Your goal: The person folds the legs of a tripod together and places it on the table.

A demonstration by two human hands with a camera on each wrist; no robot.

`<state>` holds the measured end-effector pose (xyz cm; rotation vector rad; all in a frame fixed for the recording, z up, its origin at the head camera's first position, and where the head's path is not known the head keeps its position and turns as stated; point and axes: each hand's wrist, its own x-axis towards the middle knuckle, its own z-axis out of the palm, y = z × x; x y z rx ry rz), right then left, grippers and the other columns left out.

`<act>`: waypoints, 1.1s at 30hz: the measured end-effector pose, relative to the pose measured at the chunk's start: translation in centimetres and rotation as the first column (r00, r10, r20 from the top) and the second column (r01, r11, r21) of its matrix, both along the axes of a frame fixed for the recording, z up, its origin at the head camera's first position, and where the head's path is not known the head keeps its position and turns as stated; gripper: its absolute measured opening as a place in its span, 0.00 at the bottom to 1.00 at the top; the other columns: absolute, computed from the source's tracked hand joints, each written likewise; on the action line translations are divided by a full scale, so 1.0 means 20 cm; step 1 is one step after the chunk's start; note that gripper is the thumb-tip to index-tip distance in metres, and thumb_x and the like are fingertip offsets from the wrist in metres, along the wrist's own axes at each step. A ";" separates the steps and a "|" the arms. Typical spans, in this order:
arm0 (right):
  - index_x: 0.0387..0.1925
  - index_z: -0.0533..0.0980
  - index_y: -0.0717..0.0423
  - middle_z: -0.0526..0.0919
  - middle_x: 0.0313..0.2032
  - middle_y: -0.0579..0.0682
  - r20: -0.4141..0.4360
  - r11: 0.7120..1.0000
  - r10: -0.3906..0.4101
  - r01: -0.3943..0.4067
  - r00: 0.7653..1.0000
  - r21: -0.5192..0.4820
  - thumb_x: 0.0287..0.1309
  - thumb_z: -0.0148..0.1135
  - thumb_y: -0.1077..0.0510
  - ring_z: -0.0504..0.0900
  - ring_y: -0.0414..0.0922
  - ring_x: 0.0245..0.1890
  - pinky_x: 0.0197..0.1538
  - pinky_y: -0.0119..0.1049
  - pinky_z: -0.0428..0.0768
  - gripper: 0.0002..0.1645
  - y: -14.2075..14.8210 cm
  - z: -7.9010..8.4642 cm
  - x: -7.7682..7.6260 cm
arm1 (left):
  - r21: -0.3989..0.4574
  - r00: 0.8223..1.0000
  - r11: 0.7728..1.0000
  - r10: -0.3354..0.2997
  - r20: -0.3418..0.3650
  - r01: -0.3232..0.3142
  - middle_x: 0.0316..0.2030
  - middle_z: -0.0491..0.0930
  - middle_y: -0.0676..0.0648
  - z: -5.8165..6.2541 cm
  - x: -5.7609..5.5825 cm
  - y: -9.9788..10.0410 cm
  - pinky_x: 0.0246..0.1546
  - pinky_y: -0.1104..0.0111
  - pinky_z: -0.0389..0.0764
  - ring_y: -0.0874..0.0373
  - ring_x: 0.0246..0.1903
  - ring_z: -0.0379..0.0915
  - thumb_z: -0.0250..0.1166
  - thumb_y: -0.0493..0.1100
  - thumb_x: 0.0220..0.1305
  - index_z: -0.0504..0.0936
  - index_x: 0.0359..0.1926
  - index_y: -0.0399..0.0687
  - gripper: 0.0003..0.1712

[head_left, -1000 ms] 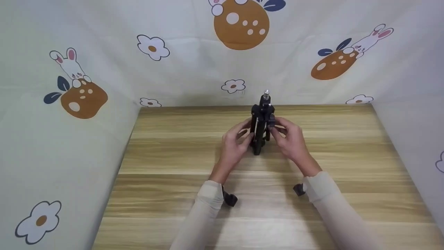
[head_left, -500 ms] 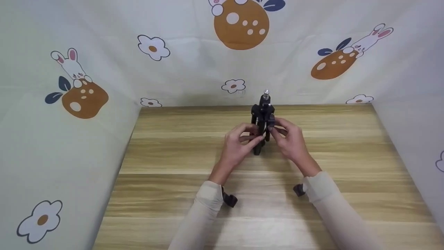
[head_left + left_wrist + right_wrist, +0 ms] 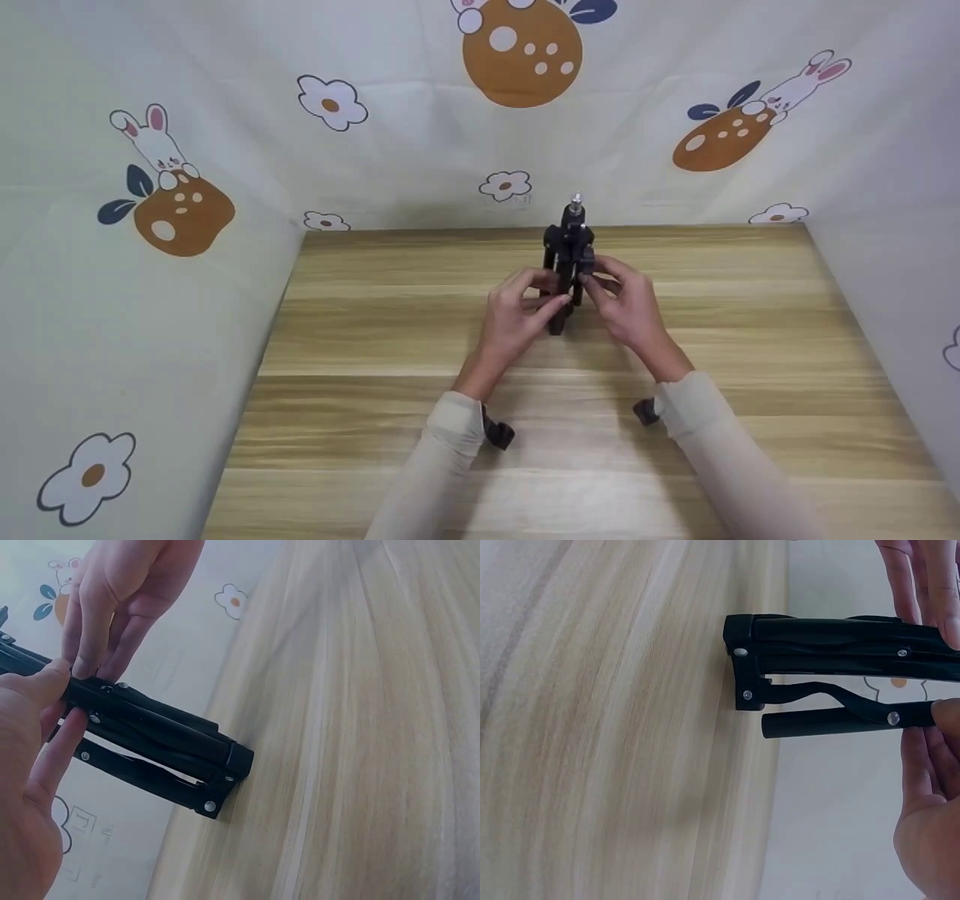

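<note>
A black folded tripod stand (image 3: 573, 234) with a silver screw tip on top stands upright near the table's far edge. Its legs lie close together in the head view. My left hand (image 3: 510, 311) pinches the leg nearest me between thumb and fingers. On the other side, my right hand (image 3: 630, 306) pinches the right leg below a dark knob. The left wrist view shows the riveted legs and braces (image 3: 161, 727) of the stand, its foot end at the tabletop. In the right wrist view, the right leg (image 3: 832, 721) sits slightly apart from the others.
The wood-grain table (image 3: 360, 420) meets a pale patterned cloth (image 3: 420, 150) behind and at both sides. A black wrist mount (image 3: 498, 433) shows by the left sleeve, another dark mount (image 3: 646, 411) by the right sleeve.
My left hand has shifted right, from the stand's left side to the leg nearest me, and now pinches it. My right hand keeps its place on the right leg.
</note>
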<state>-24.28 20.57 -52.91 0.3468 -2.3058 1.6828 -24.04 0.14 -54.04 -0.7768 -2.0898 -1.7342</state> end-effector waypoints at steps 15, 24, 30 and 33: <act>0.56 0.87 0.60 0.91 0.51 0.58 0.012 1.000 -0.010 0.010 1.000 -0.020 0.71 0.68 0.68 0.89 0.46 0.55 0.60 0.35 0.92 0.14 -0.03 -0.02 0.01 | -0.029 1.000 1.000 0.009 0.005 -0.009 0.46 0.87 0.41 -0.01 0.00 0.00 0.48 0.69 0.94 0.52 0.46 0.88 0.77 0.38 0.67 0.85 0.51 0.35 0.16; 0.55 0.87 0.60 0.91 0.51 0.58 0.022 0.999 -0.007 0.008 1.000 -0.036 0.71 0.68 0.68 0.89 0.43 0.55 0.62 0.39 0.92 0.14 -0.02 -0.02 0.02 | 0.000 1.000 1.000 0.006 0.012 -0.006 0.46 0.87 0.42 -0.02 0.01 0.00 0.48 0.67 0.95 0.52 0.46 0.88 0.78 0.39 0.66 0.86 0.50 0.38 0.15; 0.56 0.86 0.61 0.91 0.52 0.59 0.032 0.998 0.004 -0.002 0.999 -0.061 0.71 0.68 0.68 0.89 0.47 0.57 0.62 0.37 0.91 0.15 -0.01 -0.03 0.02 | 0.009 1.000 1.000 -0.005 0.024 0.005 0.46 0.87 0.41 -0.01 0.01 0.00 0.49 0.67 0.94 0.52 0.47 0.89 0.77 0.39 0.67 0.86 0.51 0.37 0.15; 0.56 0.86 0.63 0.91 0.52 0.59 0.030 0.998 0.014 -0.012 0.999 -0.068 0.71 0.68 0.69 0.89 0.52 0.58 0.63 0.37 0.91 0.15 0.00 -0.03 0.02 | 0.001 1.000 1.000 0.003 0.029 -0.003 0.47 0.87 0.42 -0.01 0.01 0.00 0.50 0.70 0.94 0.52 0.47 0.89 0.77 0.39 0.68 0.86 0.51 0.37 0.15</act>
